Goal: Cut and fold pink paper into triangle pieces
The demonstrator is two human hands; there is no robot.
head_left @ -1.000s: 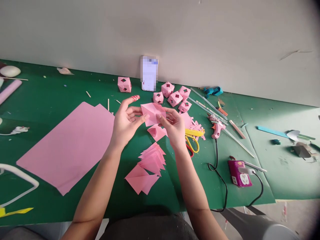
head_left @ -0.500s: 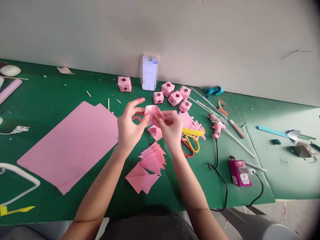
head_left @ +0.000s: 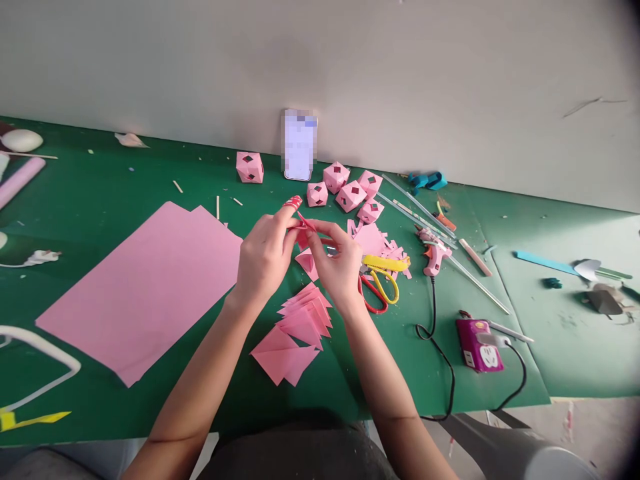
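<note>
A small pink folded paper (head_left: 304, 232) is pinched between my two hands, above the middle of the green table. My left hand (head_left: 265, 257) closes on its left side; one finger wears a red-and-white wrap. On its right side the thumb and fingers of my right hand (head_left: 337, 260) grip it. Much of the paper is hidden by fingers. Just below it lies another folded pink piece (head_left: 307, 263). Closer to me is a fanned stack of creased pink squares (head_left: 303, 317). Scissors with red and yellow handles (head_left: 384, 287) and a yellow cutter (head_left: 387, 263) lie beside my right hand.
Large pink sheets (head_left: 145, 293) lie on the left. Several pink paper polyhedra (head_left: 350, 196) and an upright phone (head_left: 299, 145) stand along the wall. At right are paper scraps (head_left: 373, 239), a pink glue gun (head_left: 436, 255), clear glue sticks (head_left: 480, 285) and a purple power block (head_left: 475, 347).
The paper in my hands, spread open before, is now squeezed narrower and points upward. My left hand has turned inward, and its fingers are closer to those of my right hand.
</note>
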